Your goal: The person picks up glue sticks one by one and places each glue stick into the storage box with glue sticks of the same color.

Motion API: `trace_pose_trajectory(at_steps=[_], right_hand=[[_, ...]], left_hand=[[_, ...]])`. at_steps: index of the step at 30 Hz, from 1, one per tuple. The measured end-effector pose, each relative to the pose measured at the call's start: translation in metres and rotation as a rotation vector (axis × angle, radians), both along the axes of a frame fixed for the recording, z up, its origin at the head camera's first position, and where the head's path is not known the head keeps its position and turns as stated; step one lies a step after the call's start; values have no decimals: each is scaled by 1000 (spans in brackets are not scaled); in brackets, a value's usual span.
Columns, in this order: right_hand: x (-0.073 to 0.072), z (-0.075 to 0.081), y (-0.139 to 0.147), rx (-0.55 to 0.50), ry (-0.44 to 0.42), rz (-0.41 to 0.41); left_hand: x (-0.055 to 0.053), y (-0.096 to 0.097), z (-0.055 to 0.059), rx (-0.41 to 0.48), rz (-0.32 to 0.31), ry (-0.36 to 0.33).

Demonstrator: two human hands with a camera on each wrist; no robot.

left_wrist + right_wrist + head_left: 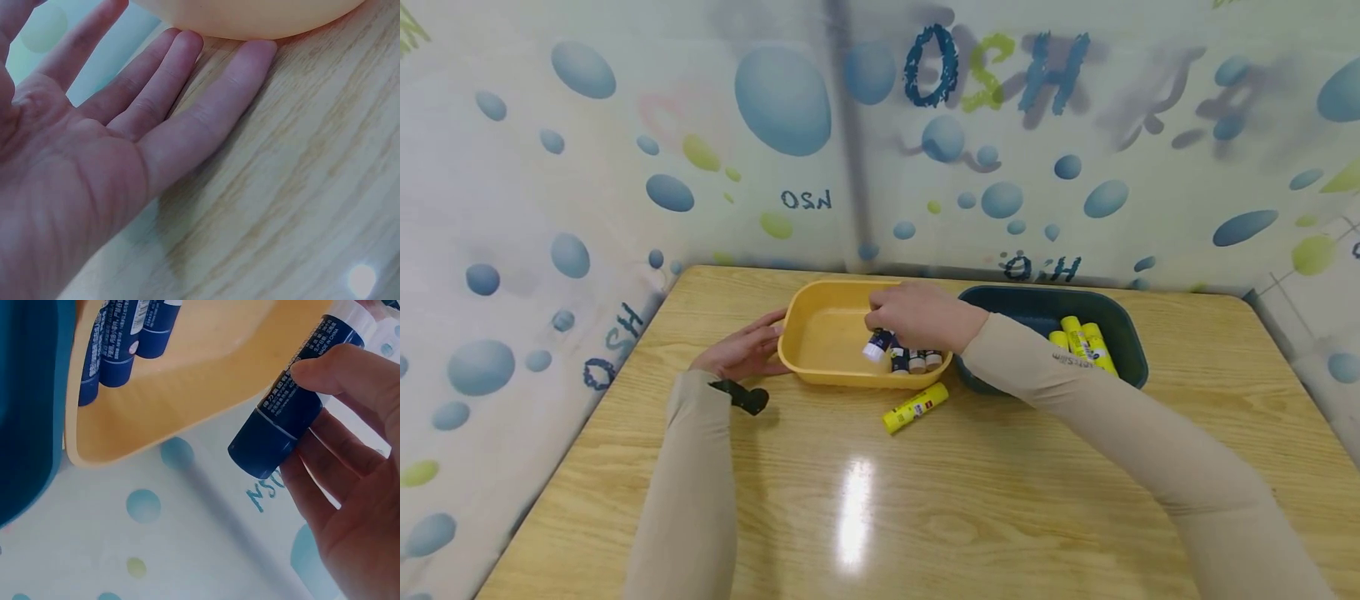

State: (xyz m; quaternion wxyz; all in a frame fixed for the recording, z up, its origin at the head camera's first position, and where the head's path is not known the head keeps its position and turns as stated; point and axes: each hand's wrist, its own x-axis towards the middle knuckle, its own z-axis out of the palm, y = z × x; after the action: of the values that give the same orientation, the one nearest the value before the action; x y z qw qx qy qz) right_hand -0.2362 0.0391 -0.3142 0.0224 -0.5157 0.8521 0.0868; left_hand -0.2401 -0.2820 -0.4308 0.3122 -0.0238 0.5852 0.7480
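Between thumb and fingers, my right hand (921, 315) holds a dark blue glue stick (290, 403) with a white end, over the orange-yellow basket (820, 377). Several more blue glue sticks (119, 350) lie side by side at the right of that basket. My left hand (747, 348) rests at the basket's left side; in the left wrist view its fingers are straight, fingertips (259, 53) at the basket's outer wall. A yellow glue stick (915, 407) lies on the table just in front of the basket.
A dark teal basket (1131, 350) stands right of the orange-yellow one, with several yellow glue sticks (1077, 337) in it; the right forearm crosses over its front. The wooden table (970, 500) meets a patterned curtain (895, 167) behind and at the left.
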Motion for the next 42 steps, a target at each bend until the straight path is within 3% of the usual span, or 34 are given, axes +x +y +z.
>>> trace_pose_trajectory(at_steps=[16,25,42], right_hand=[[-23,-33,-20,100,-79,-25],[-25,-45,-37,215,-55,-17],[-27,-53,-48,227,-141,-80]], left_hand=[[-1,0,0,-13,-17,4],[-2,0,0,-2,-9,-8],[-1,1,1,-6,-7,-5]])
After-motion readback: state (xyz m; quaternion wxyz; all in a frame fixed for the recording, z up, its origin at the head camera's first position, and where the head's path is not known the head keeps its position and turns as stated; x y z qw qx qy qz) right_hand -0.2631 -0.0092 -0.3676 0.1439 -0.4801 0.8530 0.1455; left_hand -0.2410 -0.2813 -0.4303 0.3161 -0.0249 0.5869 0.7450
